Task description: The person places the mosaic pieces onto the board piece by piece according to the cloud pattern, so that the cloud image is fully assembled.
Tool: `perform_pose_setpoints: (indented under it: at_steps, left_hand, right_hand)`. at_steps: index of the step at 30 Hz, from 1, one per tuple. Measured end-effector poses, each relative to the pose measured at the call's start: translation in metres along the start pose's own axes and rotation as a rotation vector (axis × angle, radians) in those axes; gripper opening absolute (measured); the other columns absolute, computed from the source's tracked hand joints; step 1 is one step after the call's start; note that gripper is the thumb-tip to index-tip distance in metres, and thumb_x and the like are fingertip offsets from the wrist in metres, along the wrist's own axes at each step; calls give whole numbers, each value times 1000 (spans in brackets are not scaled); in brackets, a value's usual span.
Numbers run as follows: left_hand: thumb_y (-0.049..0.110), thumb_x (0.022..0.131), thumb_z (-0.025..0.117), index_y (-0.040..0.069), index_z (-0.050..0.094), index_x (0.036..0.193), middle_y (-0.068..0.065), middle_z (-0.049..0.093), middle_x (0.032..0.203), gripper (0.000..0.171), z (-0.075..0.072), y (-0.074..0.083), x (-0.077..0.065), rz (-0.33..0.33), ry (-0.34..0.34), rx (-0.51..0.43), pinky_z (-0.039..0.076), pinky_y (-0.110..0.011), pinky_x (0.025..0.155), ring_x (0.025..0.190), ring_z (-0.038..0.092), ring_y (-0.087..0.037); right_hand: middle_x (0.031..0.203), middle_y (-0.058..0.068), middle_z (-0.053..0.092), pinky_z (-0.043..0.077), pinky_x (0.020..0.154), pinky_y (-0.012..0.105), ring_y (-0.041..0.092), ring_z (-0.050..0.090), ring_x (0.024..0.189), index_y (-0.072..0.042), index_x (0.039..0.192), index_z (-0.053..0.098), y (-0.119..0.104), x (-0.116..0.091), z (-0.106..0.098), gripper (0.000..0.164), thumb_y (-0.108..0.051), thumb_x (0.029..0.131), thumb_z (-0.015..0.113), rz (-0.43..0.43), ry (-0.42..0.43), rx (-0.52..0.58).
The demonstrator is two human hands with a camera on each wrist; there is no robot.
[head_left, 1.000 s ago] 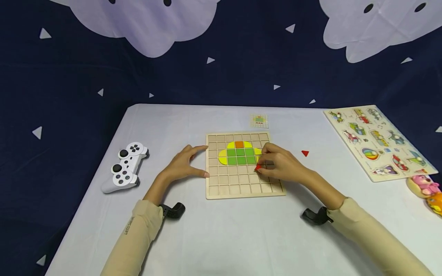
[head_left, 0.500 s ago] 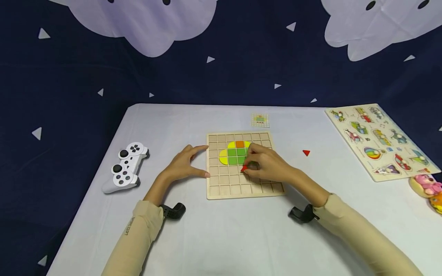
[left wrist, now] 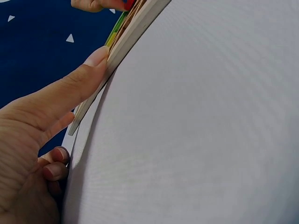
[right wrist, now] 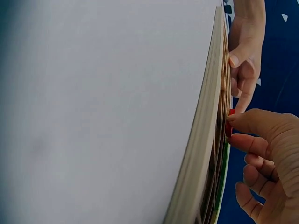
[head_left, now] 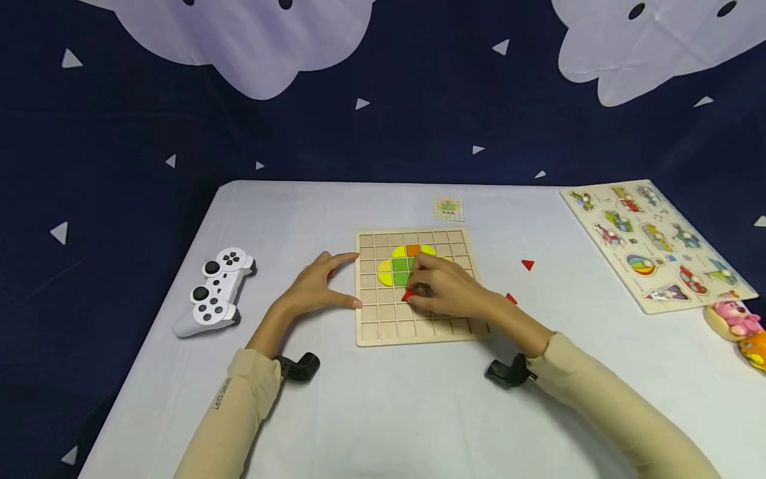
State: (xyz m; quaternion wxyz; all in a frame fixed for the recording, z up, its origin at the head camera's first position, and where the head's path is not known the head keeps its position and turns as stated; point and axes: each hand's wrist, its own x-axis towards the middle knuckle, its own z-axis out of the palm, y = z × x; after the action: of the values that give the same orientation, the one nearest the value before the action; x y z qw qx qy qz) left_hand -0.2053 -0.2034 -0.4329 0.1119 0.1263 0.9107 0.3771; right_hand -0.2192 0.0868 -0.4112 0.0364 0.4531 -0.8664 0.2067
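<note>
A wooden grid board (head_left: 383, 329) lies flat on the table, with green square tiles (head_left: 399, 271), yellow rounded tiles (head_left: 385, 273) and an orange square tile (head_left: 413, 250) set in its upper half. My right hand (head_left: 445, 287) pinches a red triangle tile (head_left: 407, 295) between thumb and index finger, just below the green squares. In the right wrist view this red tile (right wrist: 230, 122) is seen edge-on at the board's surface. My left hand (head_left: 317, 285) touches the board's left edge with spread thumb and index finger. The right hand hides part of the green and yellow tiles.
Loose red triangles lie right of the board, one farther off (head_left: 528, 265) and one beside the right wrist (head_left: 511, 299). A small pattern card (head_left: 449, 209) lies behind the board. A white game controller (head_left: 217, 293) is at left; a picture puzzle (head_left: 658, 246) and toys (head_left: 739, 319) are at right.
My right hand has moved left across the board with the red triangle, from beneath the right-hand yellow tile to below the green squares. The left hand has stayed at the board's edge.
</note>
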Motion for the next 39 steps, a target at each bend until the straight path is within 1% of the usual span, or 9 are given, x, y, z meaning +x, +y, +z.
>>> perform_pose_setpoints:
  at_steps: [4, 10, 14, 18, 27, 33, 36, 39]
  left_hand:
    - [42, 66, 91, 24, 44, 150, -6, 37, 95, 98, 1, -1, 1, 2, -5, 4, 31, -36, 74, 87, 39, -21]
    - [41, 66, 91, 24, 44, 150, -6, 37, 94, 98, 1, 1, 1, -5, -5, 3, 31, -36, 73, 86, 39, -22]
    - [41, 66, 91, 25, 44, 150, -6, 37, 94, 98, 1, 1, 1, -10, -1, 2, 31, -36, 74, 86, 39, -22]
    - [42, 66, 91, 25, 44, 150, -5, 37, 95, 98, 2, 1, 2, -9, -4, 5, 32, -36, 74, 87, 39, -22]
    - [42, 65, 91, 26, 45, 150, -6, 37, 94, 98, 1, -1, 1, -12, 9, 10, 31, -36, 74, 86, 39, -22]
    - [42, 66, 91, 24, 45, 150, -6, 37, 93, 98, 2, -2, 1, -2, 6, 6, 31, -36, 73, 86, 39, -21]
    - [42, 65, 91, 24, 45, 150, -6, 37, 94, 98, 2, -2, 1, -6, 7, 5, 31, -36, 73, 86, 39, -22]
    - [42, 65, 91, 25, 45, 150, -6, 37, 94, 99, 2, -3, 1, -9, 6, 6, 31, -36, 74, 86, 39, -22]
  right_hand:
    - [91, 0, 54, 44, 69, 26, 9, 47, 76, -11, 87, 76, -3, 2, 2, 9, -20, 85, 78, 7, 1, 15]
    - [93, 0, 56, 45, 70, 26, 11, 51, 77, -12, 88, 75, -6, 3, 3, 7, -18, 87, 77, 67, -22, 81]
    - [92, 1, 55, 45, 69, 25, 13, 52, 76, -11, 89, 74, -8, 3, 2, 7, -17, 87, 76, 86, -42, 109]
    - [92, 1, 55, 45, 68, 24, 12, 52, 75, -11, 89, 74, -8, 3, 3, 7, -17, 87, 77, 84, -39, 108]
    - [92, 0, 56, 45, 71, 26, 10, 50, 77, -12, 93, 76, -8, 4, 1, 12, -23, 88, 75, 95, -58, 104]
    - [94, -1, 59, 45, 73, 27, 10, 51, 80, -13, 95, 78, -6, -1, -2, 12, -23, 89, 74, 76, -33, 78]
    - [94, 0, 60, 45, 72, 28, 11, 51, 79, -11, 98, 77, -4, -6, -6, 15, -23, 89, 74, 69, -5, 75]
    - [93, 2, 59, 45, 70, 28, 13, 52, 78, -10, 100, 77, 0, -15, -13, 16, -21, 88, 75, 80, 14, 76]
